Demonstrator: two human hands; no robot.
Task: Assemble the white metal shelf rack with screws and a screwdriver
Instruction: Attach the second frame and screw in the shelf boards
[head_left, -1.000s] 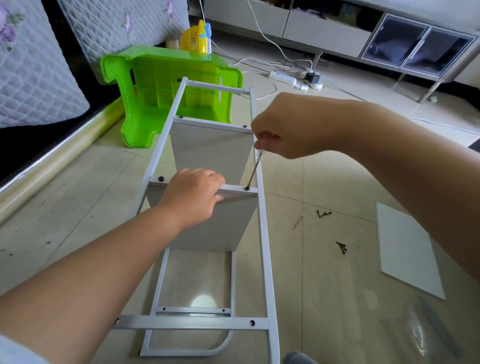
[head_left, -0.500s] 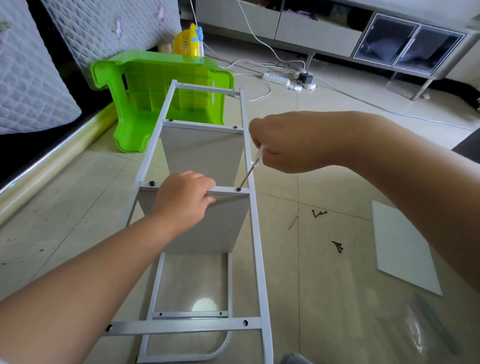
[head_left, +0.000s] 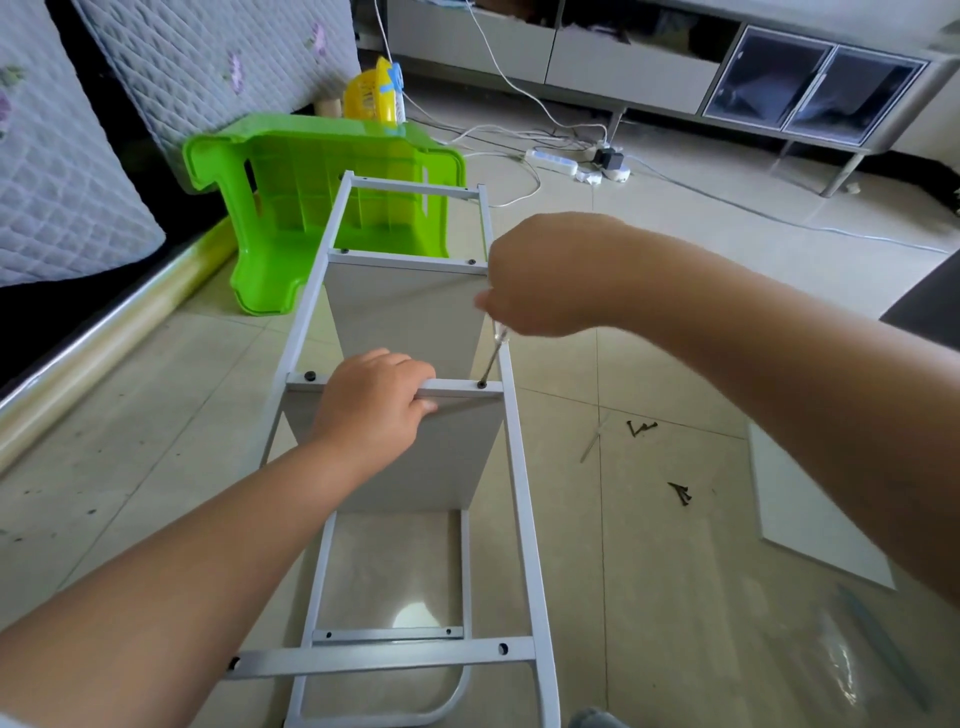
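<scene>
The white metal shelf rack (head_left: 519, 493) lies on its side on the tiled floor, with two white panels fitted between its rails. My left hand (head_left: 371, 402) grips the top edge of the nearer shelf panel (head_left: 452, 457). My right hand (head_left: 540, 280) holds a thin screwdriver (head_left: 493, 358), whose tip sits in a black screw (head_left: 482, 385) at the panel's right corner. Another black screw (head_left: 310, 375) sits at the left corner. Loose black screws (head_left: 641, 427) and a second small pile of screws (head_left: 681, 492) lie on the floor to the right.
A green plastic stool (head_left: 291, 208) lies on its side behind the rack, with a yellow container (head_left: 371, 96) beyond it. A spare white panel (head_left: 810, 519) lies on the floor at right. Cables and a power strip (head_left: 553, 160) run in front of a low cabinet (head_left: 779, 88). A quilted mattress (head_left: 62, 171) stands at left.
The view has shifted slightly while my right hand stays on the screwdriver at the same screw, its grip turned a little. My left hand keeps gripping the panel edge.
</scene>
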